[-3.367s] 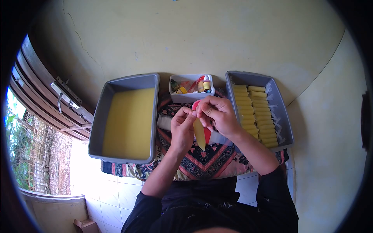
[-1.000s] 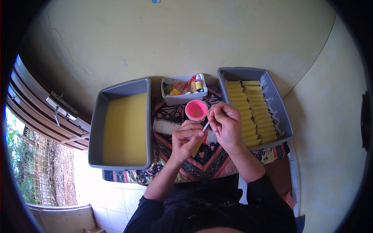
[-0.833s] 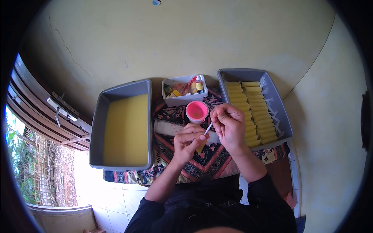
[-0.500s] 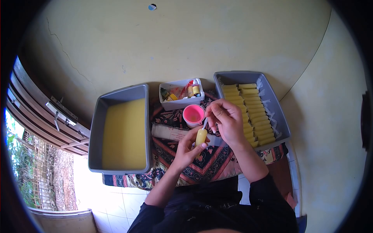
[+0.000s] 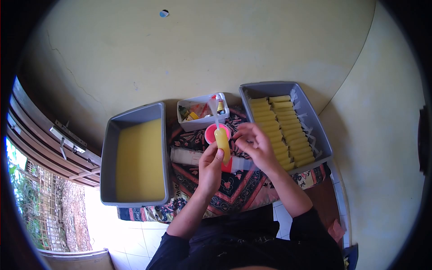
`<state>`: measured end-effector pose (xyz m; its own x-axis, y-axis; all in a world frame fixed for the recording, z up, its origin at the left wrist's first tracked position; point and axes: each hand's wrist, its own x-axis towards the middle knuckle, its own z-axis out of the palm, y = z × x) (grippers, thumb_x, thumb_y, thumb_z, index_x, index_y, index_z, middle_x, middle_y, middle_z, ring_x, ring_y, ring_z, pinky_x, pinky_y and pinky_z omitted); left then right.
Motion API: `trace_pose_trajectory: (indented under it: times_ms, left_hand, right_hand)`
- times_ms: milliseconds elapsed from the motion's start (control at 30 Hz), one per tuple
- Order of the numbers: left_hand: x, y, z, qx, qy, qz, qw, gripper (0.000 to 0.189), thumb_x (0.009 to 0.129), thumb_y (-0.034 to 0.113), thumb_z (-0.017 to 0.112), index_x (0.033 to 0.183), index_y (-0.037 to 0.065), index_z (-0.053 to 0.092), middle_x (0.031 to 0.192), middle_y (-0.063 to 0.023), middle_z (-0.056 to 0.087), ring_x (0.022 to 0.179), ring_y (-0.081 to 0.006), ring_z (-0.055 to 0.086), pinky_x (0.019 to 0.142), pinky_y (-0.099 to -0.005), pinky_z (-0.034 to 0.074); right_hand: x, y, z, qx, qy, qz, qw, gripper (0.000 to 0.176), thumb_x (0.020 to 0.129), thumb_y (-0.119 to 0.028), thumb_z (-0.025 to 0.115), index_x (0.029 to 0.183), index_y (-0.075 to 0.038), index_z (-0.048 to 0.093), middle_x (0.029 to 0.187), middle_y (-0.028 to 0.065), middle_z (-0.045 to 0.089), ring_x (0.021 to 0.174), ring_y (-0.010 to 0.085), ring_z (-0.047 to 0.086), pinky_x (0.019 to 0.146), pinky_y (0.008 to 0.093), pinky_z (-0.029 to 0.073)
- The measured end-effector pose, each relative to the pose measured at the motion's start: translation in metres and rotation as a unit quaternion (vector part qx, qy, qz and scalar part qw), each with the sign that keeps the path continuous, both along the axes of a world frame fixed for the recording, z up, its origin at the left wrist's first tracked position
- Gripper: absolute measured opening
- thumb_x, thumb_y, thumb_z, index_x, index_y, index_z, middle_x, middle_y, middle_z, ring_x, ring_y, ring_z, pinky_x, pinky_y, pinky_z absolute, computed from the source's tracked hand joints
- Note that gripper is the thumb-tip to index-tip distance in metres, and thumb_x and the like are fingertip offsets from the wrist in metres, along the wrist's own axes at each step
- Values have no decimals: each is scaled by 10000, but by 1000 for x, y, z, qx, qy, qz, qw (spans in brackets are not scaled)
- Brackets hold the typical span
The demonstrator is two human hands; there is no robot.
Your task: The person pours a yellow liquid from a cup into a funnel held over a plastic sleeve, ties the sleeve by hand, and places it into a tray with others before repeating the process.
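Note:
My left hand (image 5: 210,173) grips a slim clear plastic bag of yellow liquid (image 5: 222,138) and holds it upright, its narrow neck pointing up. Just right of the bag is my right hand (image 5: 256,146), apart from it, fingers spread and slightly blurred, with nothing visible in them. Partly hidden behind the bag stands a pink cup (image 5: 209,134). Beneath my hands, a stack of flat plastic bags (image 5: 183,156) lies on the patterned cloth (image 5: 234,198), and something red shows beside the held bag.
A grey tub (image 5: 166,153) of yellow liquid stands at left. At right, another grey tub (image 5: 318,126) holds rows of filled bags (image 5: 288,121). Behind the cup, a white box (image 5: 198,124) contains small bottles and packets. A wall rises behind the table.
My right hand has come away from the bag's neck and opened. My left hand has raised the bag slightly and shifted it left; its neck now stands straight up.

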<state>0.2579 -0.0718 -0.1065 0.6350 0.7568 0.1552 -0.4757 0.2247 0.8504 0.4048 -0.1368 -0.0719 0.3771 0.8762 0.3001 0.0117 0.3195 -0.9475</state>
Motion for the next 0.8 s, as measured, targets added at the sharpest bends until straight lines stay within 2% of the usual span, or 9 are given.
trace_pose_trajectory:
  times_ms: [33,100,233,300,433,600,667,700,800]
  left_hand:
    - [3,-1,1,-32,-23,-3,999,310,968,146,512,1235,-11,523,1115,-68,617,1035,-133,557,913,-273,421]
    - [14,-2,7,-33,-49,-6,998,325,960,130,529,1251,-15,515,1126,-53,608,1032,-122,551,910,-264,420]
    - [36,-7,17,15,-10,-9,1000,304,949,99,542,1230,-17,525,1085,-56,617,986,-116,562,877,-266,434]
    - [47,-8,19,37,38,15,998,260,946,95,546,1178,-21,546,1039,-50,620,956,-108,563,848,-263,440]
    - [66,-6,11,34,50,-28,998,218,939,77,550,1135,-20,555,987,-51,615,903,-105,566,800,-255,447]
    - [91,-14,9,-3,13,-46,999,386,950,68,509,1303,-15,377,1027,-102,597,906,-162,601,820,-316,500]
    - [100,-18,10,0,20,-40,999,389,946,61,512,1303,-13,378,1038,-104,594,910,-164,603,829,-317,497]
    - [105,-20,10,3,25,-26,999,392,942,53,516,1304,-10,379,1049,-107,591,915,-166,605,837,-318,494]
    - [119,-22,16,34,15,15,999,471,912,28,551,1333,-7,342,1152,-122,527,998,-175,563,877,-305,462]
  right_hand:
    - [0,-3,-3,0,1,-5,1000,375,860,-83,658,1185,-6,487,1003,71,600,895,133,619,716,236,511]
    - [1,-10,-8,-29,-144,46,988,356,851,-110,684,1148,4,523,1020,71,610,932,119,614,751,243,512]
    - [9,-21,-9,-30,-68,-8,997,318,847,-67,681,1124,20,553,1014,86,633,923,115,628,758,256,521]
    - [20,-29,-6,-50,-68,-24,996,326,844,-50,678,1135,22,551,1020,85,629,930,126,626,781,261,521]
    - [45,-47,-6,-73,-98,-78,989,328,827,-37,691,1124,27,568,1029,86,630,943,142,625,808,269,521]
    - [75,-70,-18,-77,-61,-130,987,326,784,-11,722,1082,31,596,990,87,648,902,123,621,751,253,512]
    - [86,-79,-20,-65,65,-136,986,357,769,9,722,1095,20,577,1014,73,630,939,124,597,789,246,491]
    - [89,-82,-19,-65,67,-142,986,357,769,9,722,1095,20,577,1014,73,630,939,124,597,789,246,491]
    - [104,-86,-20,47,116,-220,967,445,774,56,683,1174,-10,501,1065,75,573,1018,139,565,844,252,470]
